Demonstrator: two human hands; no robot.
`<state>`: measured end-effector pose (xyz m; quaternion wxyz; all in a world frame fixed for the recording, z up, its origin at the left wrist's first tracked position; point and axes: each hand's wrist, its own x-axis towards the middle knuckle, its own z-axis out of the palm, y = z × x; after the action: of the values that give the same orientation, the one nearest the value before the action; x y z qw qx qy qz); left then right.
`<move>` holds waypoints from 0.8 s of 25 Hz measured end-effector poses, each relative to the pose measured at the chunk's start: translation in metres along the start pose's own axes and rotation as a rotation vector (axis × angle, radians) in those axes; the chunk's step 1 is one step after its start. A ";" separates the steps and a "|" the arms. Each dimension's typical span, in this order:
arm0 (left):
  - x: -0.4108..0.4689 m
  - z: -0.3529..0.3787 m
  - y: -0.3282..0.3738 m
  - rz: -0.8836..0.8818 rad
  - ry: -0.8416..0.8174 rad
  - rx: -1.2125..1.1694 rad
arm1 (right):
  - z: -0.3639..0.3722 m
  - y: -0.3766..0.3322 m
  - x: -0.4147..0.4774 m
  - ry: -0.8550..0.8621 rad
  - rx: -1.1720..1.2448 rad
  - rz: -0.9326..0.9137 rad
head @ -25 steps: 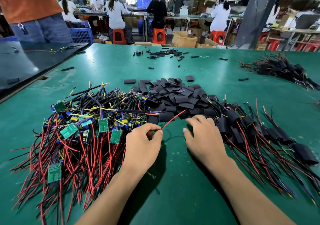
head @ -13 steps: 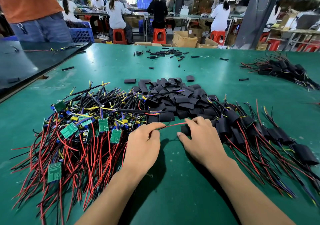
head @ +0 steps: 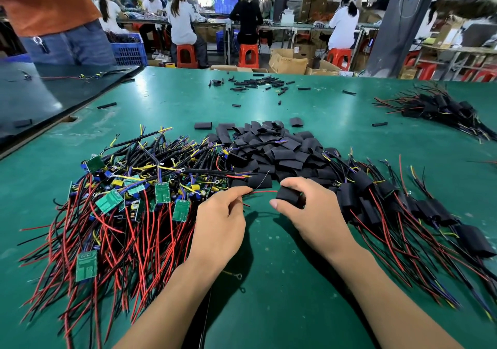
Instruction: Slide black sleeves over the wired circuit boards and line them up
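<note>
On the green table (head: 269,295) a heap of bare green circuit boards (head: 161,192) with red and black wires lies at the left. Loose black sleeves (head: 279,155) are piled in the middle. Boards with sleeves on them (head: 430,211) lie in a row at the right. My left hand (head: 219,221) pinches a board's red wire (head: 265,191); the board itself is hidden under the hand. My right hand (head: 309,208) grips one black sleeve (head: 289,195) just right of the wire's end.
Short black tube pieces (head: 255,83) are scattered at the table's far side, and another bundle of sleeved boards (head: 441,109) lies far right. A dark table (head: 40,98) adjoins at left, with a person in orange standing behind it. Workers sit at benches beyond.
My right hand has taken a black sleeve from the pile and brought it close to the end of the red wire. The left hand has stayed put, still holding the wire.
</note>
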<state>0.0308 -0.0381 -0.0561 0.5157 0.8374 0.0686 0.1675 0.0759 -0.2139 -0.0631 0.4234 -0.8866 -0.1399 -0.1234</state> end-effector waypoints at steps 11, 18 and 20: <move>0.003 -0.003 0.003 -0.151 -0.060 -0.247 | 0.001 -0.002 0.000 0.060 0.273 -0.010; 0.002 -0.005 0.003 -0.128 -0.114 -0.173 | 0.002 -0.011 0.000 -0.038 0.576 0.051; 0.000 -0.005 0.003 -0.024 -0.103 -0.048 | 0.001 -0.012 0.000 -0.060 0.649 0.052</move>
<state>0.0283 -0.0353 -0.0514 0.5403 0.8316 0.0479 0.1195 0.0715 -0.2056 -0.0550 0.6827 -0.7117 -0.1616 -0.0354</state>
